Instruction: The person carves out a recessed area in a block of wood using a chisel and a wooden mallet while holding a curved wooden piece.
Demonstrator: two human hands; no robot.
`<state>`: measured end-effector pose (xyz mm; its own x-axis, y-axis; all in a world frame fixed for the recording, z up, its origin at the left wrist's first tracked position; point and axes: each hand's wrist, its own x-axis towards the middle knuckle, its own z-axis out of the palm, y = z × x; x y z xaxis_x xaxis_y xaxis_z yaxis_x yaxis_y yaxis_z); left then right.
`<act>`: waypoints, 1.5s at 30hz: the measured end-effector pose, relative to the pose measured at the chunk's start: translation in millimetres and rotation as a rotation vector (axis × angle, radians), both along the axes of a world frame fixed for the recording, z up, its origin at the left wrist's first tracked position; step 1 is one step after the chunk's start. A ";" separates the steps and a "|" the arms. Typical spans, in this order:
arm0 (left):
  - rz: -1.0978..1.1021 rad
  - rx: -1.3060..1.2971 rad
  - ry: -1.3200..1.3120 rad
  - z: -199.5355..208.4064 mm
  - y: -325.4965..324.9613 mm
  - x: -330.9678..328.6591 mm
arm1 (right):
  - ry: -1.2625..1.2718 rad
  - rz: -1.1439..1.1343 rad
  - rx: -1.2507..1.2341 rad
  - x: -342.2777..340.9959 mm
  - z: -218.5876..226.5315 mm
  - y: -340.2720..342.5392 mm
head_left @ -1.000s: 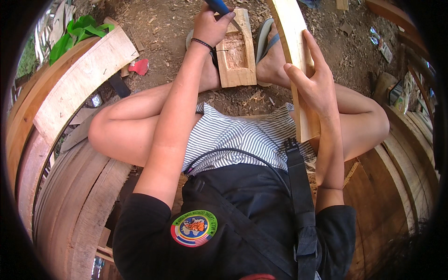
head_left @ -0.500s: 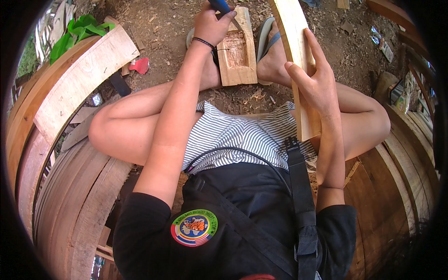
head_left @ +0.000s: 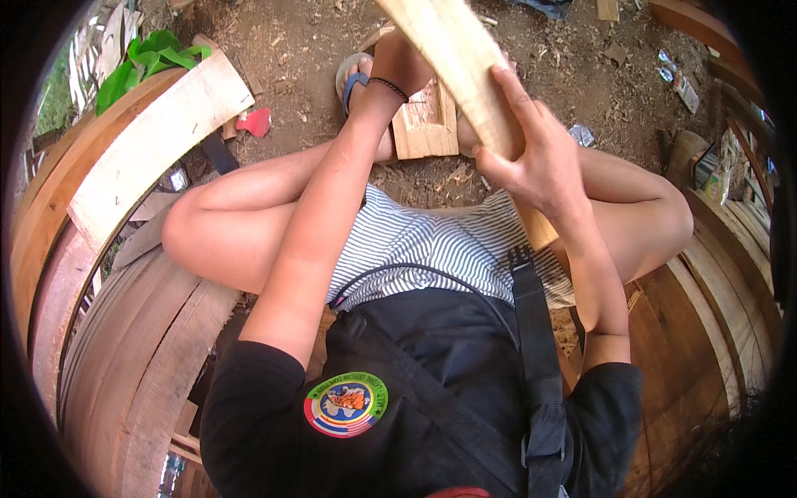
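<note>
Between my feet lies a wooden block (head_left: 427, 143) with a rough recess cut into it. My left hand (head_left: 401, 68) is closed over the block's far part. The wood hides its fingers and the blue-handled chisel, which showed in its grip half a second ago. My right hand (head_left: 540, 158) grips a long, pale wooden bar (head_left: 465, 62) near its lower part, thumb on one side and fingers on the other. The bar slants to the upper left, across the block and in front of my left hand; whether it touches the chisel is hidden.
Curved planks (head_left: 149, 158) stand at the left, beside green leaves (head_left: 145, 62) and a red scrap (head_left: 255, 122). More boards (head_left: 706, 332) lie at the right. Wood chips cover the dirt ground (head_left: 573, 75). My sandalled foot (head_left: 355, 79) is close to the block.
The wooden bar has swung left with my right hand, and it now covers part of the block and my left hand. My left hand has shifted slightly right and down; the chisel has gone from sight.
</note>
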<state>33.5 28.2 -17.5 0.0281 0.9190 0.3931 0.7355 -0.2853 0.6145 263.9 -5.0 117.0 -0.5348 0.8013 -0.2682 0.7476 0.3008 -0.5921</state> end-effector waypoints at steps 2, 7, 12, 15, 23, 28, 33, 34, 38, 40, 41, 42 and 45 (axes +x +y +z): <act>0.037 0.014 -0.107 -7.0 -2.1 -5.1 | 0.310 -0.014 0.111 -2.9 4.5 6.2; 0.106 -0.254 -0.108 -17.0 -1.1 -3.7 | 0.479 -0.125 0.102 -11.2 13.6 14.8; 0.139 -0.301 -0.020 -19.2 -2.2 -6.6 | 0.313 -0.145 -0.038 12.2 -7.5 4.3; 0.241 -0.395 -0.351 -14.8 -2.6 1.6 | 0.190 -0.262 -0.077 20.3 -7.2 5.9; 0.201 -0.146 -0.698 15.6 18.3 20.6 | 0.392 -0.488 -0.159 33.8 -21.5 4.3; 0.247 -0.245 -0.835 20.1 59.6 21.6 | 0.592 -0.559 -0.152 29.0 -21.3 16.6; 0.335 -0.056 -0.561 -14.9 101.8 -30.5 | 0.680 -0.586 -0.191 31.0 -17.6 22.3; 0.421 -0.218 -0.592 -11.2 112.5 -57.0 | 0.706 -0.587 -0.175 32.7 -17.4 30.0; 0.474 -0.135 -0.760 -21.6 87.4 -54.9 | 0.649 -0.627 -0.232 35.2 -15.3 41.7; 0.490 -0.206 -0.920 -30.1 53.5 -22.3 | 0.685 -0.617 -0.229 29.3 -17.3 46.9; 0.487 -0.273 -0.926 -38.4 33.2 -3.7 | 0.683 -0.602 -0.237 25.8 -17.6 48.0; 0.476 -0.342 -0.939 -42.9 20.1 7.7 | 0.676 -0.593 -0.238 25.1 -17.3 47.9; 0.345 -0.481 -0.766 -37.5 -2.5 8.9 | 0.677 -0.592 -0.262 21.6 -13.3 41.3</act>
<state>42.4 25.7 -55.0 -0.3809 0.8960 -0.2281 0.0832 0.2789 0.9567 285.5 36.3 103.7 -0.1674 0.9512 -0.2594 0.2078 -0.2231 -0.9524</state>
